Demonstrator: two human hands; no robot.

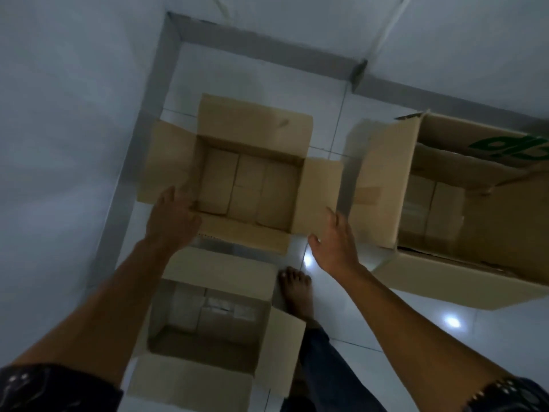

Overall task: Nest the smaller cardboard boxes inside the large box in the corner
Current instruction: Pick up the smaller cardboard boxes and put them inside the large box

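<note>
Grip first, lift second. With the left hand (172,221) spread over the near left corner of the plain brown cardboard box with four splayed flaps (249,185), touching the card there, and no telling through the blur whether the thumb is hooked under the flap. With the right hand (335,245) wide open, fingers fanned, closed on nothing, just beside the right flap of that same box. Standing on the pale glossy tiled floor (386,337), tucked into the angle of the grey skirting strip (166,84), between the nearer brown open cardboard box (208,379) at the feet and the larger brown cardboard box with green lettering (383,185) to the right. Probably best to treat that lettered one as the receiver, though hard to say for certain which counts as the corner box. Bring the right palm in low against the side wall, not onto the flap, since flaps likely fold and give no purchase. Match it with the left palm on the opposite wall, squeeze evenly, and lift level. Fold or press the loose flaps upright before lowering, lest they catch on the receiver's rim. Mind the bare foot (297,292) close to the near flap, and the pale packets seemingly lining the bottoms, likely adding weight.
</note>
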